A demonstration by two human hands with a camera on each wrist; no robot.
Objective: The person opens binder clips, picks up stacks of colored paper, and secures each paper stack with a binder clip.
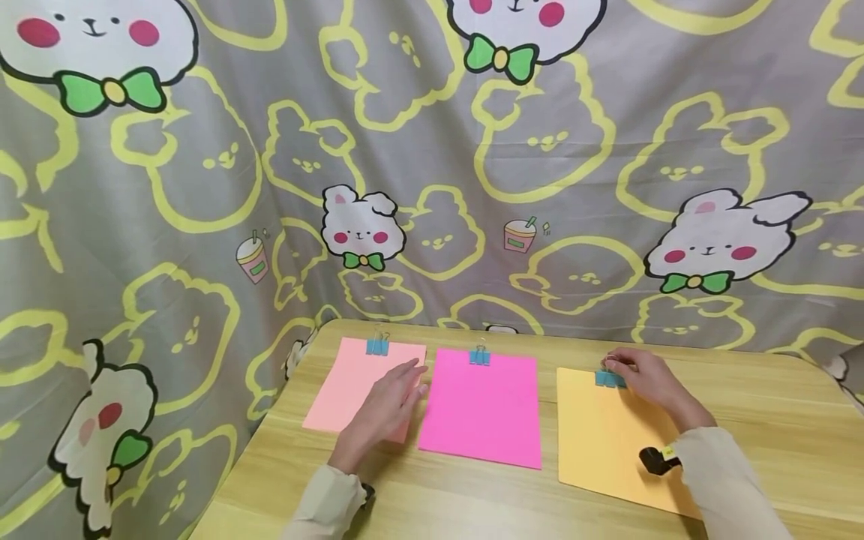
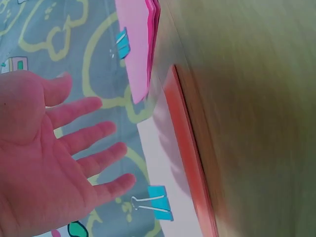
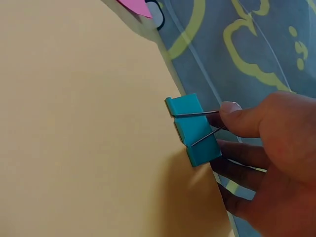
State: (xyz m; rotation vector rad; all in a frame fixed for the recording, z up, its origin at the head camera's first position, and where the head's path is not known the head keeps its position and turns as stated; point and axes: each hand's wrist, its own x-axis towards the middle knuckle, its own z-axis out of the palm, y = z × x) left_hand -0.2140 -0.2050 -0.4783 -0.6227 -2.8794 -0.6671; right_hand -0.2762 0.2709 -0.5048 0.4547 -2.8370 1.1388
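Observation:
My right hand (image 1: pixel 648 379) pinches the wire handle of a blue binder clip (image 1: pixel 610 378) at the top edge of the orange-yellow paper (image 1: pixel 597 442). In the right wrist view the thumb is on the wire loops of the clip (image 3: pixel 195 128), the other fingers behind it. My left hand (image 1: pixel 385 401), fingers spread and holding nothing, is over the light pink paper (image 1: pixel 337 401), apart from it in the left wrist view. That paper bears a blue binder clip (image 1: pixel 377 346) at its top. Between the hands lies a bright pink paper stack (image 1: pixel 482 420) with another blue binder clip (image 1: pixel 480 357).
A light wood table (image 1: pixel 472 495) carries the three paper stacks side by side. Behind it and to the left hangs a grey curtain (image 1: pixel 432 157) with cartoon animals. Small black devices, one by each cuff (image 1: pixel 722 465), are on the wrists.

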